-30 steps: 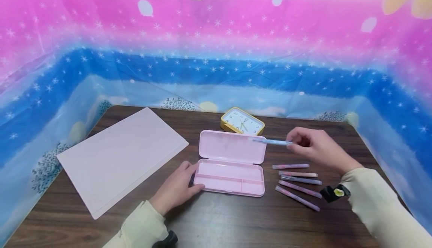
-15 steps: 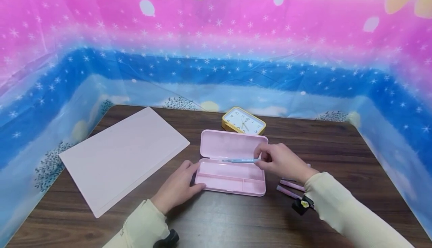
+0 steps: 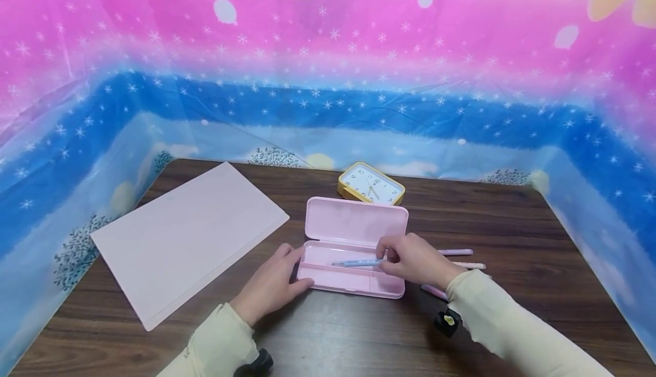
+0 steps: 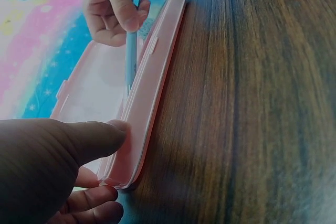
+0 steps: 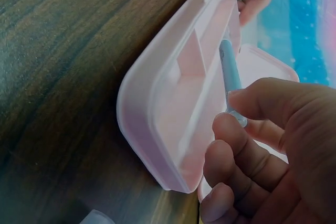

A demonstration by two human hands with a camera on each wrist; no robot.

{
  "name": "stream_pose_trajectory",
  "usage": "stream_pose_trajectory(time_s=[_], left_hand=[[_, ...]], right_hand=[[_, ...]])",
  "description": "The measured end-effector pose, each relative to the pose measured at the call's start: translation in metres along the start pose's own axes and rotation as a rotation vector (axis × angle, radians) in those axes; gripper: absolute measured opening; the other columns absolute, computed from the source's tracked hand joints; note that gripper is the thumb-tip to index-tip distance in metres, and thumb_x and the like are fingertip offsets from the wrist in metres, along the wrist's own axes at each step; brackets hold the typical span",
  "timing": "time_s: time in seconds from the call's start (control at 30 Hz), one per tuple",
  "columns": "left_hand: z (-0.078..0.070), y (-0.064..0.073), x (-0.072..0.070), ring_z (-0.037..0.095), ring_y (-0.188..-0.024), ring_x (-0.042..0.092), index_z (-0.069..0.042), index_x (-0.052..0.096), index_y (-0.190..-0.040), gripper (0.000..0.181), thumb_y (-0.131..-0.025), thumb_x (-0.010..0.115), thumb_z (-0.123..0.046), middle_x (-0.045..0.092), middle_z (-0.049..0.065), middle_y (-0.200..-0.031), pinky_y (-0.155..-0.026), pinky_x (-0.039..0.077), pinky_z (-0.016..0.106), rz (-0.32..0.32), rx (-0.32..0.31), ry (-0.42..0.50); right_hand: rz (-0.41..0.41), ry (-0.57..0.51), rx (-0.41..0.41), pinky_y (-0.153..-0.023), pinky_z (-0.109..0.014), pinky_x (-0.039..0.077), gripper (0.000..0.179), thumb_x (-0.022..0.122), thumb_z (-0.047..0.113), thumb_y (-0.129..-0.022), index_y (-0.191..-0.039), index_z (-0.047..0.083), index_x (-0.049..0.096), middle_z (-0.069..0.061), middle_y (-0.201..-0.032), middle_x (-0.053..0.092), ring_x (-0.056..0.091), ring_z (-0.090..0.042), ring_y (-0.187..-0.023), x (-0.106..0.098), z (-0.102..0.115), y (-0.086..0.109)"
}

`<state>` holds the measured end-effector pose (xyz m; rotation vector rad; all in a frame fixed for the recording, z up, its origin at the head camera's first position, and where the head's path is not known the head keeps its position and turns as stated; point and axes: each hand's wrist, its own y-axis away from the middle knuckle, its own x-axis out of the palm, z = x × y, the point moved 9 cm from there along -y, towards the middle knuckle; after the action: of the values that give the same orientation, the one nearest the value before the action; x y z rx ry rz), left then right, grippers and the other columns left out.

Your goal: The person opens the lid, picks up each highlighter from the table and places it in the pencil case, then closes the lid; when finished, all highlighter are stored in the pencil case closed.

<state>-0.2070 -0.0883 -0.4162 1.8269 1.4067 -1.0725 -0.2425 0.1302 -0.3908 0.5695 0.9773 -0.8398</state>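
Observation:
A pink pencil case [image 3: 335, 283] lies with its lid raised, its base split into a long back compartment and smaller front ones. At its left end my left hand [image 3: 271, 286] holds the case, thumb [image 4: 102, 139] on the front wall and fingers around the corner. My right hand [image 3: 415, 260] pinches one end of a light blue pen [image 5: 230, 69] between thumb and fingertips. The pen lies lengthwise over the back compartment, its free end pointing left. Several pink and pale pens [image 3: 456, 252] lie right of the case, partly hidden by the right arm.
Behind the lid, a yellow alarm clock [image 3: 371, 184] leans back on the dark wood table [image 3: 328, 337]. To the left lies a large flat pale pink folder [image 3: 189, 246]. A patterned cloth [image 3: 328, 103] encloses the table's back and sides.
My right hand has carried the blue pen left and down, from above the right of the lid to the back compartment. The left hand has stayed at the case's left end.

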Motion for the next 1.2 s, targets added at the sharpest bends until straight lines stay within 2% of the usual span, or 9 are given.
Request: stream_pose_trajectory(time_s=[0.23,0.4,0.63,0.93,1.2], left_hand=[[-0.001,0.001,0.000,0.016,-0.081,0.053,-0.006,0.055,-0.137,0.063,-0.084,0.078,-0.029,0.055,0.007,-0.105,-0.079,0.049,0.036,-0.004,0.009,0.004],[-0.001,0.000,0.000,0.017,-0.081,0.052,-0.006,0.055,-0.138,0.063,-0.084,0.078,-0.028,0.054,0.007,-0.105,-0.080,0.049,0.036,-0.005,0.006,0.005],[-0.001,-0.001,0.001,0.016,-0.081,0.052,-0.006,0.055,-0.138,0.064,-0.084,0.078,-0.029,0.054,0.007,-0.106,-0.080,0.049,0.036,-0.002,0.000,0.002],[-0.001,-0.002,0.001,0.017,-0.083,0.053,-0.007,0.054,-0.140,0.065,-0.084,0.078,-0.030,0.055,0.007,-0.107,-0.081,0.049,0.037,0.003,0.002,-0.007],[-0.002,0.000,0.001,0.017,-0.082,0.053,-0.007,0.053,-0.141,0.066,-0.084,0.078,-0.028,0.055,0.008,-0.107,-0.080,0.050,0.037,0.002,0.003,-0.001]], right_hand=[[0.036,-0.012,0.034,-0.056,-0.023,0.044,0.009,0.072,0.016,-0.088,-0.096,0.019,0.068,0.009,-0.068,0.056,0.050,-0.007,-0.059,0.003,-0.002,0.000],[0.018,-0.030,0.028,-0.059,-0.023,0.045,0.012,0.072,0.016,-0.088,-0.099,0.017,0.069,0.010,-0.070,0.058,0.051,-0.007,-0.062,-0.003,-0.003,0.002],[-0.033,-0.064,-0.018,-0.059,-0.023,0.046,0.014,0.072,0.016,-0.088,-0.101,0.017,0.068,0.011,-0.073,0.060,0.053,-0.006,-0.063,-0.022,-0.004,0.009],[-0.104,-0.060,0.012,-0.065,-0.024,0.048,0.015,0.069,0.016,-0.091,-0.103,0.025,0.068,0.012,-0.082,0.064,0.056,-0.005,-0.071,-0.058,-0.017,0.030],[-0.154,-0.034,0.058,-0.065,-0.024,0.050,0.015,0.068,0.019,-0.093,-0.107,0.024,0.068,0.012,-0.086,0.068,0.060,-0.003,-0.073,-0.082,-0.039,0.051]])
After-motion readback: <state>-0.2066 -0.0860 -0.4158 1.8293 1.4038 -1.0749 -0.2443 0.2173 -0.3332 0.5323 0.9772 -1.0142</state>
